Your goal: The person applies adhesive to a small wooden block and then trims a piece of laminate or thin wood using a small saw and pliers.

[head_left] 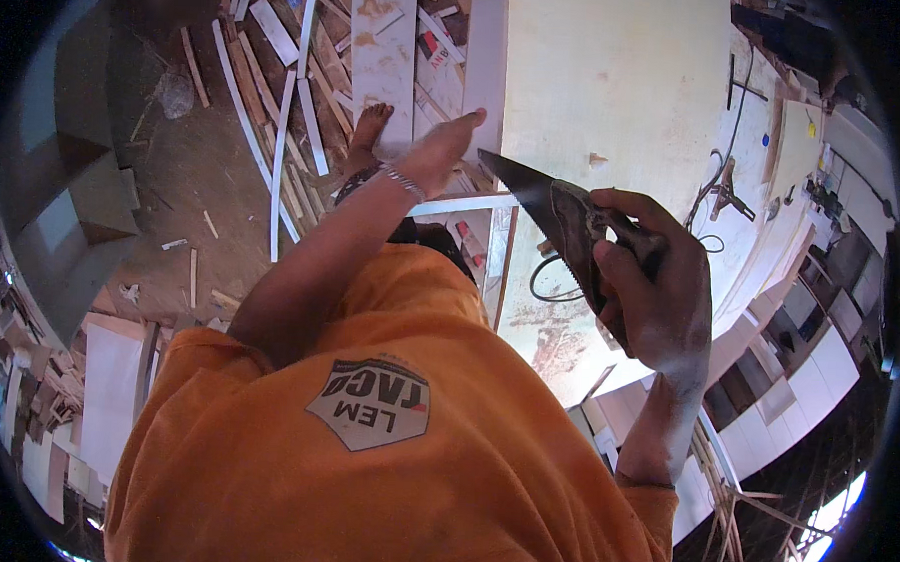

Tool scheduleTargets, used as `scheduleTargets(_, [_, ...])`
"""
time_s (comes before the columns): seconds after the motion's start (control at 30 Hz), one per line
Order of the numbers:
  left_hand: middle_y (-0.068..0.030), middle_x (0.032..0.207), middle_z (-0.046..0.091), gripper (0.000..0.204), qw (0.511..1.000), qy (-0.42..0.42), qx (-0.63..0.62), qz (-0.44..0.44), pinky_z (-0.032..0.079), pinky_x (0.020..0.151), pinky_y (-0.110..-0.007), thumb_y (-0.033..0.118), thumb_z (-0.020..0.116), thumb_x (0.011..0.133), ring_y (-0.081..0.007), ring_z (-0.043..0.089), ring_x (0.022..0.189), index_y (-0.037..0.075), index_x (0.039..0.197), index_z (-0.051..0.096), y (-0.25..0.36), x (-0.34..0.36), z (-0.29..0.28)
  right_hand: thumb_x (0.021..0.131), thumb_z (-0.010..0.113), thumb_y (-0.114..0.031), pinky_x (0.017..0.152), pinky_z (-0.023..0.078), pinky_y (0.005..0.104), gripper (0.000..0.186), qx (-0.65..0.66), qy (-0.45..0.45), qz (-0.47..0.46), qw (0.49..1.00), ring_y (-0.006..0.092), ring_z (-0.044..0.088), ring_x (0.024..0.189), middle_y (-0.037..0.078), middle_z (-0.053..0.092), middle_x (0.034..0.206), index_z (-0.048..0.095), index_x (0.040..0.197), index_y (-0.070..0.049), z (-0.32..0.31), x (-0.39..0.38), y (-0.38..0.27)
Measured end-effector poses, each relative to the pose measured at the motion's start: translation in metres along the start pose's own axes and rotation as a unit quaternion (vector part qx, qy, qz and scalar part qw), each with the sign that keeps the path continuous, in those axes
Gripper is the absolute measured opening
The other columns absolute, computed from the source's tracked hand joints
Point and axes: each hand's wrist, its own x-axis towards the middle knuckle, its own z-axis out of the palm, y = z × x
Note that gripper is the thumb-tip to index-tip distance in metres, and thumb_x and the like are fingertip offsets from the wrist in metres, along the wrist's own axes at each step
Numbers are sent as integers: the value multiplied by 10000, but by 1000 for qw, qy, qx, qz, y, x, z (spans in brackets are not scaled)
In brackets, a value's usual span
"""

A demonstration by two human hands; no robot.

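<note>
My right hand [656, 283] is closed round the handle of a hand saw [552, 210]. The saw's dark, tapered blade points away to the upper left, its toothed edge facing down and left. Beneath the blade tip lies a large pale wooden board [615, 98]. My left hand [442, 157], with a chain bracelet at the wrist, reaches forward beside the board's left edge. Its fingers look stretched out over a narrow whitish panel [486, 54]; I cannot tell whether they press on it. The saw blade and the left hand are apart.
Several loose wood strips [279, 166] litter the floor at the left. My bare foot [368, 130] stands beside a stained white plank [382, 61]. A black cable [716, 186] and a dark clamp-like tool [730, 197] lie on the right of the work surface. Cabinet-like boxes [62, 183] stand far left.
</note>
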Motion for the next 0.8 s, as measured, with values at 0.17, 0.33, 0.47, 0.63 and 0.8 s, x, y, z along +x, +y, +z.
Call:
scheduleTargets(0.17, [-264, 1229, 673, 478, 872, -94, 468, 113, 536, 965, -386, 289, 528, 1009, -326, 662, 1169, -7, 1382, 572, -27, 60, 3, 902, 613, -81, 670, 548, 347, 320, -75, -24, 49, 996, 216, 725, 692, 170, 731, 783, 666, 1211, -16, 6, 22, -24])
scheduleTargets(0.33, [-231, 1118, 697, 356, 739, -237, 541, 326, 523, 946, -448, 315, 563, 985, -362, 676, 1087, 28, 1151, 694, -82, 64, -24, 903, 624, -71, 691, 565, 364, 307, -72, -2, 50, 996, 228, 745, 717, 157, 750, 818, 680, 1203, -39, 17, 18, -25])
scheduleTargets(0.47, [-242, 1069, 695, 355, 819, -226, 466, 246, 517, 913, -471, 305, 635, 959, -400, 672, 1024, -9, 1120, 673, -64, 28, -28, 919, 635, -110, 705, 575, 389, 279, -80, 28, 7, 996, 277, 769, 783, 165, 759, 849, 684, 1188, -52, 23, 6, -15])
scheduleTargets(0.63, [-208, 969, 719, 356, 781, -216, 523, 265, 544, 836, -463, 311, 636, 973, -348, 708, 908, -31, 1068, 658, -75, 33, -32, 927, 663, -164, 701, 566, 407, 271, -106, 35, 14, 994, 318, 756, 766, 185, 751, 845, 698, 1178, -67, 37, 36, 4])
scheduleTargets(0.8, [-119, 870, 710, 363, 826, -253, 465, 194, 569, 682, -373, 340, 609, 1011, -219, 694, 755, -22, 1032, 630, -72, 32, -36, 911, 556, -62, 572, 513, 288, 327, -50, 33, -2, 998, 111, 656, 640, 116, 717, 763, 685, 1207, -12, 28, 20, -3])
